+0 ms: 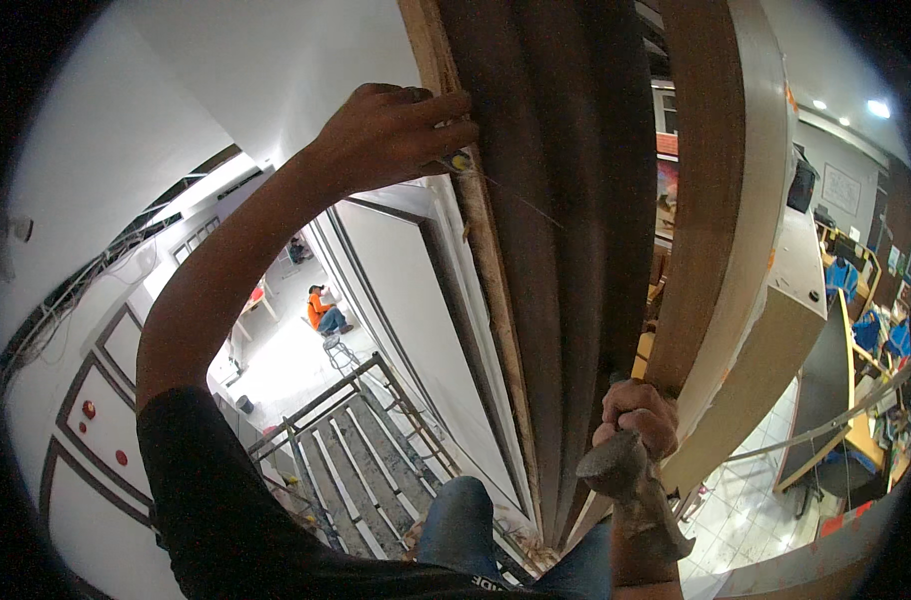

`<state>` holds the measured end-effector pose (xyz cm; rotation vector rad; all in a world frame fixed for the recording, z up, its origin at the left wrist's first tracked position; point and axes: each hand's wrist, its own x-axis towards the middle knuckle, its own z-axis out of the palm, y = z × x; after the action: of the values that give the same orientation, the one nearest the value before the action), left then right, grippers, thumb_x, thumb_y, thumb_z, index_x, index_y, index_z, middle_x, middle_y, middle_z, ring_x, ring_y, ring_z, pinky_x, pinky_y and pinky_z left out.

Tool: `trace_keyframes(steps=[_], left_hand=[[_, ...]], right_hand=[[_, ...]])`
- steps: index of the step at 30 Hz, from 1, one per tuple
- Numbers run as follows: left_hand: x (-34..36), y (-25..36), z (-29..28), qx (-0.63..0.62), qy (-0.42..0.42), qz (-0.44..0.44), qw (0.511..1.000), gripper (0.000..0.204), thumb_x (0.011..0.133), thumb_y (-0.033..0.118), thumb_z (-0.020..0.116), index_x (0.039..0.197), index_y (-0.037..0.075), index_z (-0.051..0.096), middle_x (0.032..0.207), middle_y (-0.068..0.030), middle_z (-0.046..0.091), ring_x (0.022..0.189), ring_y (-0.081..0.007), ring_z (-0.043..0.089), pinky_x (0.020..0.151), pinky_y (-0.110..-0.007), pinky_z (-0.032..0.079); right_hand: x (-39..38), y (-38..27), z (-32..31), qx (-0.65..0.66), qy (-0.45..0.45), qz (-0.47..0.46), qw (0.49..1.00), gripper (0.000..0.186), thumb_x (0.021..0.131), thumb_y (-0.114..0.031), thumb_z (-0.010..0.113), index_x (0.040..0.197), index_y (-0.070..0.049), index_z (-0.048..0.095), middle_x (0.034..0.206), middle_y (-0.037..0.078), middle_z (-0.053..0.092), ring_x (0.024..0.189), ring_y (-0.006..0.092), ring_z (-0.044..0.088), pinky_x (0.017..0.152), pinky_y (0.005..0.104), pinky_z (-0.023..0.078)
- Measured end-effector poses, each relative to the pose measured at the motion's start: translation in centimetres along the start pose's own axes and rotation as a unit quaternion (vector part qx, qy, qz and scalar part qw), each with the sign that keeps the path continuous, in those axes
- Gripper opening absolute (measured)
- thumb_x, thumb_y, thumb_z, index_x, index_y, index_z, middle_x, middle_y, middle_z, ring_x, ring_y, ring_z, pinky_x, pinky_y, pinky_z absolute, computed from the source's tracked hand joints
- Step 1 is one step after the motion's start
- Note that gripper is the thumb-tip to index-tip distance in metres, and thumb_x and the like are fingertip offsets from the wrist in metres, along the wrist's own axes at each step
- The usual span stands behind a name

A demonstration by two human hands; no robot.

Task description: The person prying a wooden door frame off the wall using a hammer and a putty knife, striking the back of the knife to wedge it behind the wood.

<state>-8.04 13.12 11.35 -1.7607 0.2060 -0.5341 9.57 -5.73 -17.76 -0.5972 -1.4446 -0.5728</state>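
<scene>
My left hand (396,135) is raised at the edge of a tall dark brown panel (566,220) with a wavy face. Its fingers are closed at the raw wooden edge strip (491,290), around a small yellow-and-dark thing (460,161) whose kind I cannot make out. A thin line slants from there across the panel. Lower down, my right hand (641,415) is closed on a claw hammer (616,468), its grey head turned toward me and its claw beside my forearm. That fist is between the panel and a brown upright board (706,200). Most of the hammer's handle is hidden.
Below on the left is a scaffold platform (361,470) with slats and metal rails. My knee (459,525) shows above it. A person in orange (326,312) crouches on the floor beyond, near a stool (338,352). Desks and blue chairs (842,278) stand at the right.
</scene>
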Motion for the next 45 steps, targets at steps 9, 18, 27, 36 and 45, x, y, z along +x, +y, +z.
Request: trace_keyframes(steps=[9, 18, 27, 36, 45], left_hand=[[1.2, -0.6, -1.6, -0.035, -0.102, 0.007, 0.994, 0.053, 0.068, 0.032, 0.077, 0.113, 0.014, 0.054, 0.112, -0.0052, 0.057, 0.076, -0.0167, 0.066, 0.063, -0.028, 0.056], [1.5, -0.9, -2.2, -0.075, -0.162, -0.017, 0.984, 0.048, 0.069, 0.03, 0.075, 0.109, 0.011, 0.055, 0.117, -0.0088, 0.055, 0.08, -0.021, 0.066, 0.065, -0.032, 0.056], [1.0, -0.5, -2.0, -0.108, -0.163, -0.057, 0.979, 0.047, 0.071, 0.027, 0.074, 0.113, 0.013, 0.057, 0.109, -0.0048, 0.058, 0.076, -0.016, 0.066, 0.061, -0.03, 0.055], [-0.8, -1.9, -2.3, -0.067, -0.133, 0.006, 0.989, 0.03, 0.081, 0.017, 0.063, 0.11, 0.012, 0.058, 0.104, -0.007, 0.062, 0.074, -0.0185, 0.067, 0.063, -0.03, 0.056], [-17.1, -7.8, -13.6, -0.042, -0.042, -0.417, 0.907, 0.047, 0.061, 0.004, 0.076, 0.104, 0.006, 0.057, 0.102, -0.0134, 0.062, 0.087, -0.0304, 0.065, 0.076, -0.035, 0.053]], right_hand=[[0.1, 0.2, 0.0, -0.071, 0.041, -0.029, 0.996, 0.016, 0.076, -0.009, 0.057, 0.063, -0.013, 0.049, 0.065, 0.004, 0.054, 0.051, 0.0185, 0.058, 0.04, 0.0279, 0.042], [-0.2, 1.0, 0.3, -0.021, 0.053, -0.048, 0.997, 0.025, 0.082, -0.016, 0.063, 0.067, -0.01, 0.043, 0.063, 0.006, 0.051, 0.049, 0.0155, 0.052, 0.039, 0.0275, 0.042], [0.4, -0.3, -0.5, -0.076, -0.037, -0.039, 0.996, 0.033, 0.068, -0.035, 0.073, 0.074, -0.009, 0.053, 0.065, 0.005, 0.054, 0.059, 0.0204, 0.061, 0.046, 0.0319, 0.049], [-0.6, 0.0, -0.1, 0.049, -0.031, 0.075, 0.996, 0.025, 0.08, -0.029, 0.051, 0.064, -0.011, 0.057, 0.068, 0.005, 0.053, 0.055, 0.0167, 0.053, 0.044, 0.0291, 0.041], [0.9, 0.5, 0.1, 0.13, 0.006, 0.026, 0.991, 0.011, 0.083, -0.012, 0.046, 0.074, -0.005, 0.049, 0.066, 0.009, 0.05, 0.052, 0.0187, 0.051, 0.043, 0.031, 0.041]])
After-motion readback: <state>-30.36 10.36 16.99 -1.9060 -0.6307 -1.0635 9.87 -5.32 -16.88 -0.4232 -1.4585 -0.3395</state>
